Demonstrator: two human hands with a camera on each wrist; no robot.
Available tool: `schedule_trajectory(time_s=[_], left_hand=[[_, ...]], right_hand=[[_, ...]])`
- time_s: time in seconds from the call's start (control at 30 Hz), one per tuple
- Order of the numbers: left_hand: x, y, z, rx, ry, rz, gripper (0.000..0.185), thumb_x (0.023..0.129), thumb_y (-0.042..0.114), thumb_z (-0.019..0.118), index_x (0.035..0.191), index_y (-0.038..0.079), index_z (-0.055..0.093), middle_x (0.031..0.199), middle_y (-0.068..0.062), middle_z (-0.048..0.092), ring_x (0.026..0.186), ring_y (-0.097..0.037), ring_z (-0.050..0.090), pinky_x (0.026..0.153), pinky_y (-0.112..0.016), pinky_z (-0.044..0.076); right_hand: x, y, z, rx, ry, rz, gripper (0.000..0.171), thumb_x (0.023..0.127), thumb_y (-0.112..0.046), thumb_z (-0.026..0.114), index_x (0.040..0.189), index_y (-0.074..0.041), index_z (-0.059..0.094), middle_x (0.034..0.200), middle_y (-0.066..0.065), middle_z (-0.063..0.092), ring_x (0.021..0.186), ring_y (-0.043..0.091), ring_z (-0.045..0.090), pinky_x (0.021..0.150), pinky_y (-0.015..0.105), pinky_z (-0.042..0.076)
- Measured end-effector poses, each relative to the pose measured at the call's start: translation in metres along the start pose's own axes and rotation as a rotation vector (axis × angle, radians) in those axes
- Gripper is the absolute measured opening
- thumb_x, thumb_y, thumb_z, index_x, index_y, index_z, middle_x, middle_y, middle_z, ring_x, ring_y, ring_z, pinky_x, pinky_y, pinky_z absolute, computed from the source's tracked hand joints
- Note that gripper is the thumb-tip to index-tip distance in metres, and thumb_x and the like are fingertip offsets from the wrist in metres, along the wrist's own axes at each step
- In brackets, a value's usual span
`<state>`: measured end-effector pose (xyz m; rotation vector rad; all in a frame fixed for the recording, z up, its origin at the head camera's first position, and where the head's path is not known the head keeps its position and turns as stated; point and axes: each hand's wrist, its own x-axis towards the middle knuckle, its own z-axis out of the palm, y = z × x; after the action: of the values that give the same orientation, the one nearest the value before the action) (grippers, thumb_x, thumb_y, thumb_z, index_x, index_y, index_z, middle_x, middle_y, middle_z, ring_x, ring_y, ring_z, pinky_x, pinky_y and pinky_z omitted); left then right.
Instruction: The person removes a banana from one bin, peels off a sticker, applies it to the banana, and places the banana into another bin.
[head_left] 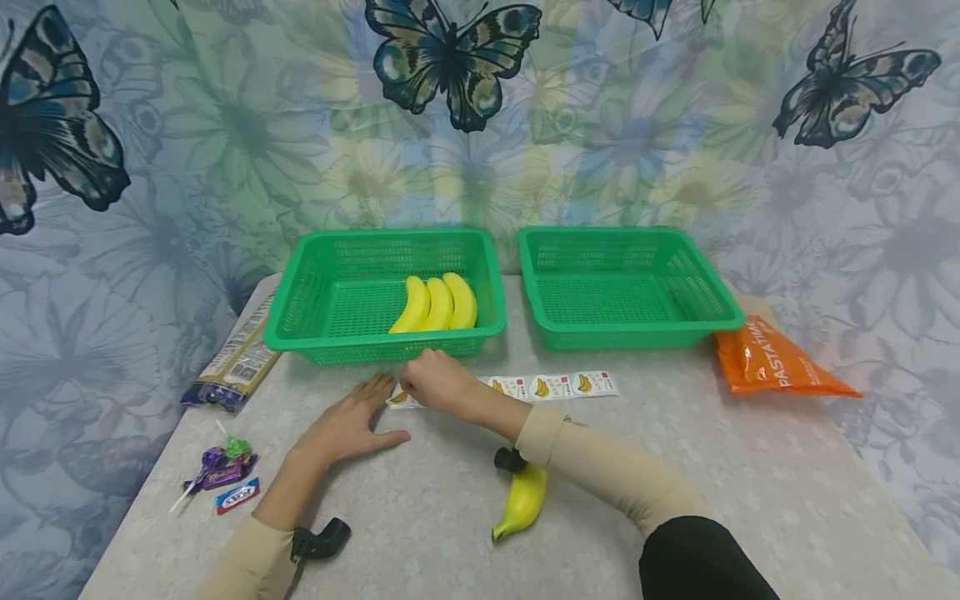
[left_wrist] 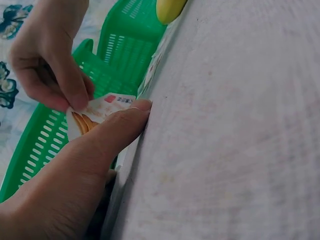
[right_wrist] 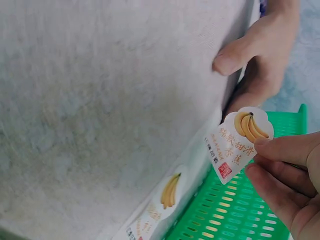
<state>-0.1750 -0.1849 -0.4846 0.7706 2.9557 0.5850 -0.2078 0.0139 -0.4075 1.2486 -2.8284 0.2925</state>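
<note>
A strip of banana stickers (head_left: 555, 387) lies across the table in front of the green baskets. At its left end my right hand (head_left: 441, 383) pinches one white banana sticker (right_wrist: 239, 145) between thumb and fingers. The right wrist view shows this sticker lifted at an angle, its banana picture and red square facing the camera. My left hand (head_left: 347, 432) rests on the table beside the strip's left end, fingers extended and thumb spread. A single yellow banana (head_left: 522, 504) lies below my right forearm, its top partly hidden by the black wrist camera.
The left green basket (head_left: 296, 292) holds three bananas (head_left: 438, 304); another green basket (head_left: 600, 337) stands to its right. An orange pasta bag (head_left: 780, 358) lies at far right. At left are a gold-and-blue packet (head_left: 243, 354), lollipops (head_left: 225, 450) and small wrapped sweets (head_left: 237, 496).
</note>
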Motion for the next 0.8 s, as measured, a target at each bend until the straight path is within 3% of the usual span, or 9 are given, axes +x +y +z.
schedule_trajectory(time_s=[0.2,0.57,0.67,0.8], left_hand=[[0.001,0.000,0.000,0.009,-0.012,-0.012,0.099,0.081,0.066,0.064,0.149,0.000,0.036,0.156,-0.021,0.033,0.144,-0.040,0.032,0.114,-0.054,0.034],[0.001,0.004,0.000,-0.014,-0.015,-0.025,0.102,0.081,0.064,0.066,0.149,-0.005,0.033,0.156,-0.024,0.031,0.144,-0.044,0.030,0.115,-0.055,0.032],[0.003,0.016,-0.001,-0.054,-0.013,-0.022,0.103,0.081,0.063,0.067,0.150,-0.004,0.031,0.157,-0.023,0.029,0.145,-0.042,0.027,0.116,-0.055,0.030],[0.007,0.045,0.002,-0.139,-0.037,0.004,0.106,0.080,0.066,0.066,0.152,-0.001,0.026,0.161,-0.019,0.022,0.149,-0.038,0.021,0.118,-0.054,0.026]], right_hand=[[-0.013,-0.001,-0.014,0.109,0.039,0.005,0.013,0.089,-0.008,0.067,0.082,-0.013,0.077,0.077,-0.005,0.073,0.072,0.008,0.065,0.068,0.020,0.051],[-0.057,0.017,-0.048,0.456,0.116,0.189,0.006,0.086,-0.016,0.074,0.085,-0.012,0.078,0.078,-0.002,0.076,0.060,-0.001,0.060,0.056,0.015,0.048],[-0.069,0.022,-0.056,0.492,0.145,0.234,0.007,0.086,-0.017,0.074,0.088,-0.012,0.078,0.080,-0.002,0.076,0.063,0.000,0.062,0.058,0.015,0.050],[-0.081,0.027,-0.063,0.517,0.182,0.271,0.008,0.086,-0.020,0.075,0.088,-0.013,0.077,0.081,-0.003,0.076,0.067,0.000,0.065,0.061,0.016,0.052]])
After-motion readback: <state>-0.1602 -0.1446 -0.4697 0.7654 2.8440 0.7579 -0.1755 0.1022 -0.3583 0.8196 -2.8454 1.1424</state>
